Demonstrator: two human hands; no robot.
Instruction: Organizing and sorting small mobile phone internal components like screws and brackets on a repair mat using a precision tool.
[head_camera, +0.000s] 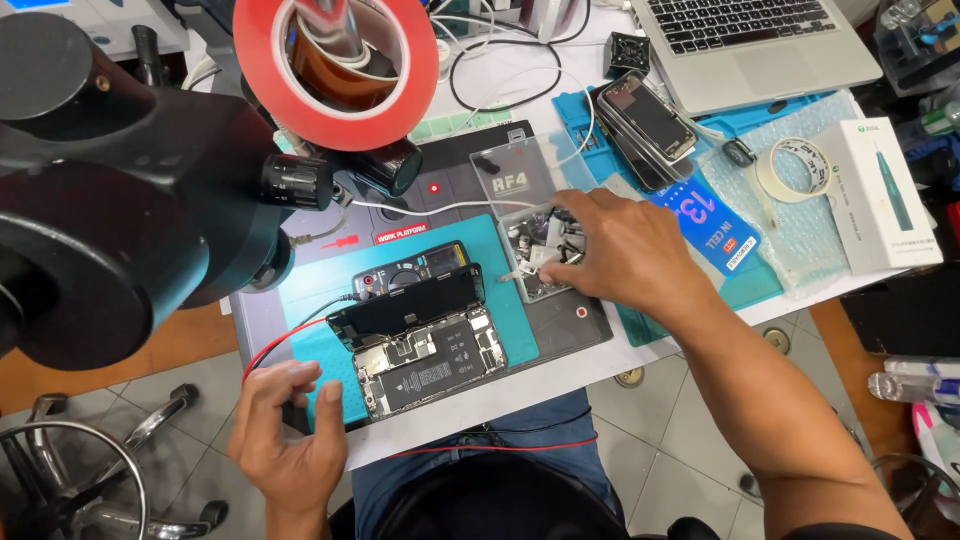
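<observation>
Microscope head (110, 190) fills the upper left, above a teal work mat (500, 290) carrying an opened smartphone (425, 350). Right hand (625, 250) reaches into a clear parts box (540, 262) just right of the phone, fingertips dipped among small pieces; whether they pinch anything cannot be told. Left hand (290, 430) hovers loosely curled and empty at the mat's near-left corner.

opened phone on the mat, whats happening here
A person sits at a repair bench. The opened phone lies on a teal mat, its screen half folded back and its insides showing. The right hand reaches into a small clear parts box beside it, fingers among the bits. The left hand hovers empty at the bench edge near a red wire. A microscope hangs over the left side.
</observation>
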